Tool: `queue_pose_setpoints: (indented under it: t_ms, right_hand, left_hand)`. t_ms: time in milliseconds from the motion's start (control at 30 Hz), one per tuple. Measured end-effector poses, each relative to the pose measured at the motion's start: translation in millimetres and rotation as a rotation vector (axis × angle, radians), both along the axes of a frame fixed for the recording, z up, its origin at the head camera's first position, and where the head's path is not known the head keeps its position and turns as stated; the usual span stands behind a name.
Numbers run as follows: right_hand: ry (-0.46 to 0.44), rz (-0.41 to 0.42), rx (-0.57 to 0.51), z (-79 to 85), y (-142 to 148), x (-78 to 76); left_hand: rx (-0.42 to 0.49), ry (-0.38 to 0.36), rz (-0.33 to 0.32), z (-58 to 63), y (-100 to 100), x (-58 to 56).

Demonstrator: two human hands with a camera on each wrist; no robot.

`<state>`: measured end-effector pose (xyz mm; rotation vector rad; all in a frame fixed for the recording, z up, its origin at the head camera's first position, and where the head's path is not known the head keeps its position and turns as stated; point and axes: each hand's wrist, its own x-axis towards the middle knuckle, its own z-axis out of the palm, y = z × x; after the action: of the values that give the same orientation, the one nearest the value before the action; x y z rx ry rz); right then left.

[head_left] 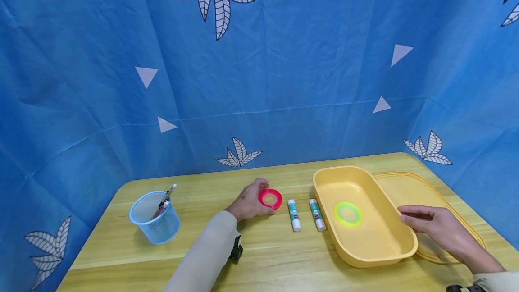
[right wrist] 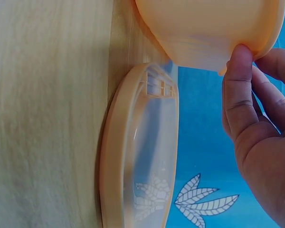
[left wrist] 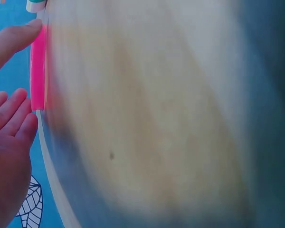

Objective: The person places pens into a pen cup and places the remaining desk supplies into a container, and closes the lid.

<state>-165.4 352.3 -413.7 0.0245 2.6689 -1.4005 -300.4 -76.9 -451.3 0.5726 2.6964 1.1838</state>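
Nearest the head camera, a pale sleeve (head_left: 202, 258) leads up to the left hand (head_left: 249, 202), whose thumb and fingers are parted and curved round opposite edges of a red ring (head_left: 278, 199). That ring sits between thumb and fingers, lying flat at desk level; whether it touches the desk (head_left: 275, 265) cannot be told. In the left wrist view the thumb tip rests against one end of it. Just right of the ring are two green-and-white glue sticks (head_left: 294, 215), the farther one close beside a yellow box (head_left: 381, 233). A yellow-green ring (head_left: 357, 215) lies inside the box. The right hand (head_left: 442, 229) pinches the box's right rim, thumb and fingers closed on either side of the wall. Its yellow lid (head_left: 405, 188) lies beyond that rim, partly beneath the hand. Well to the left stands a blue mesh cup (head_left: 156, 229) holding pens (head_left: 162, 207); a blue curtain (head_left: 263, 80) hangs behind.
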Motion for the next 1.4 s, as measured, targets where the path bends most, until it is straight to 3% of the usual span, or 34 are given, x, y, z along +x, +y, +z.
queue_pose_setpoints:
  t_ms: [500, 1400]
  right_hand:
    - [0.008, -0.013, -0.008, -2.9, -1, 0.5]
    - [0.006, -0.002, 0.003, -1.7, 0, 0.2]
  left_hand:
    - [0.017, -0.005, 0.005, 2.4, 2, -0.9]
    - [0.073, 0.021, -0.091, 36.8, 22, 2.0]
